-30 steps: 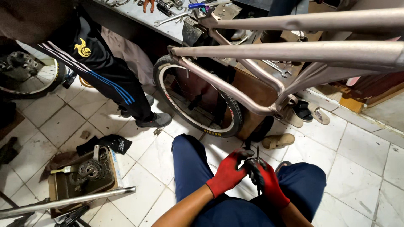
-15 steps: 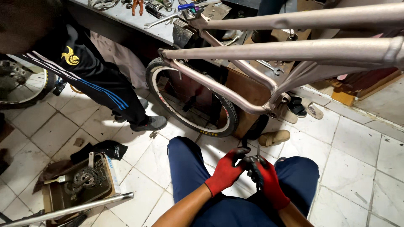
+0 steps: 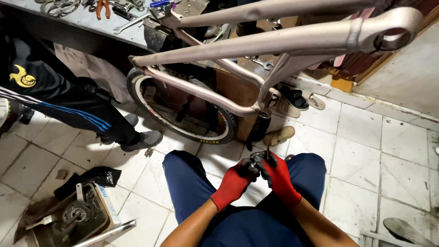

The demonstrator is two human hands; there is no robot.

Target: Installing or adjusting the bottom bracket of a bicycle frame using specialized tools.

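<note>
I'm sitting low, knees apart, and both hands meet over my lap, so the small work sits right under my eyes. My left hand (image 3: 234,182), in a red glove with dark fingers, pinches a small dark metal part (image 3: 257,161) from the left side. My right hand (image 3: 279,176), gloved the same, closes on it from the right, and a thin tool (image 3: 268,150) stands up out of that grip, near upright. So the 2 hands are together, both clamped on that 1 piece; what exactly it is, I can't tell, it's mostly buried in the gloves.

Just ahead, the bare frame (image 3: 256,43) hangs above the floor, its tubes crossing over my view, head tube toward the right, likely kept raised so its fittings stay easy to reach. Behind it a tyre (image 3: 183,130) leans against a brown box (image 3: 233,91), propped so it won't roll.

At my left, a tray (image 3: 98,217) on the floor holds a greasy sprocket (image 3: 75,212), close enough to grab. Another person's leg (image 3: 77,114), in dark trousers with blue stripes, stands by the surface (image 3: 87,20), where pliers (image 3: 103,8) and spanners lie spread.
</note>
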